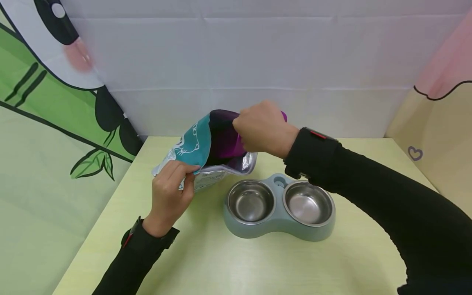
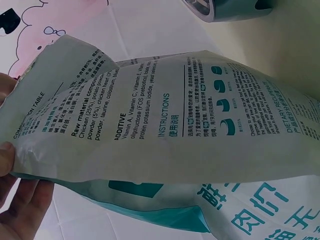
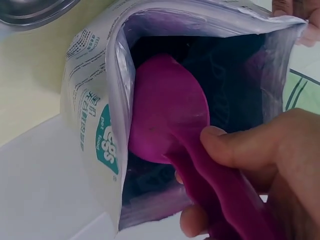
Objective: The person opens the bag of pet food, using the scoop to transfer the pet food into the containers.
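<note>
A teal and white pet food bag (image 1: 191,143) is tilted with its mouth wide, at the back of the table in the head view. My left hand (image 1: 171,194) pinches the bag's edge at the near left corner. My right hand (image 1: 263,127) grips the handle of a magenta scoop (image 3: 170,107). In the right wrist view the scoop's head sits inside the bag's mouth, its rounded back towards the camera; what the scoop holds is hidden. Printed feeding text covers the bag's side (image 2: 165,115) in the left wrist view.
A blue-grey double feeder (image 1: 278,229) stands on the pale table (image 1: 236,266), just in front of the bag. It carries two steel bowls, the left bowl (image 1: 250,200) and the right bowl (image 1: 309,203). A printed cloth backdrop (image 1: 276,53) rises behind the table.
</note>
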Demonstrator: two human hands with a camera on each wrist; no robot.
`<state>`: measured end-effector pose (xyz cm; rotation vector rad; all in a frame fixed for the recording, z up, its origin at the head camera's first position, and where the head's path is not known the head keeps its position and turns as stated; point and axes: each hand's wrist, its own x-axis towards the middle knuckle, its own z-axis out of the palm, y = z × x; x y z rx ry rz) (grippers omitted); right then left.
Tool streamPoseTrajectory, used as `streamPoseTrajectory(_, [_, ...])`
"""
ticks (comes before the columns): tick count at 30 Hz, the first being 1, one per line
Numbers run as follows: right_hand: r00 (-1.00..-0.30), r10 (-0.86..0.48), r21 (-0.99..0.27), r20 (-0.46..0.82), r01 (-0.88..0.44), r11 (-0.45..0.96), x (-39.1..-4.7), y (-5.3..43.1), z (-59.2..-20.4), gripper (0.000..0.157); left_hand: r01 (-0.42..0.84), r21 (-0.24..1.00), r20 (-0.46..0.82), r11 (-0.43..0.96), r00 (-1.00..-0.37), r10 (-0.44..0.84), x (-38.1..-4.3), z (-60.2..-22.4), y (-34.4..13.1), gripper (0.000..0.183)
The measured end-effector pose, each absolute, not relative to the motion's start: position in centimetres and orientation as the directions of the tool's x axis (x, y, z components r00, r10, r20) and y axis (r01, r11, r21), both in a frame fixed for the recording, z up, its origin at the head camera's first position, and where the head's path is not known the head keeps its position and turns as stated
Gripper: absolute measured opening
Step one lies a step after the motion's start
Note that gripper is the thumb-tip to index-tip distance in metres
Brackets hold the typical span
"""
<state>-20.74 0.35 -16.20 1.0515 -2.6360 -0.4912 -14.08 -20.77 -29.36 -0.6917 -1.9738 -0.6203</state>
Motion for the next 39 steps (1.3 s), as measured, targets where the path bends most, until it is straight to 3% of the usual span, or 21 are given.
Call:
streamPoseTrajectory(22, [-0.707, -0.704, 0.438, 0.063, -0.615, 0.656, -22.3, -1.9, -18.9, 0.01, 0.687, 0.15, 0.88, 0.711, -0.421, 0.221, -13.7, -29.5, -20.7, 0.014])
streamPoseTrajectory(39, [-0.634, -0.761, 0.36, 0.14, -0.683, 0.635, -23.2, -2.2, -21.5, 0.011, 0.684, 0.151, 0.888, 0.714, -0.411, 0.206, -13.7, -29.5, -20.8, 0.012])
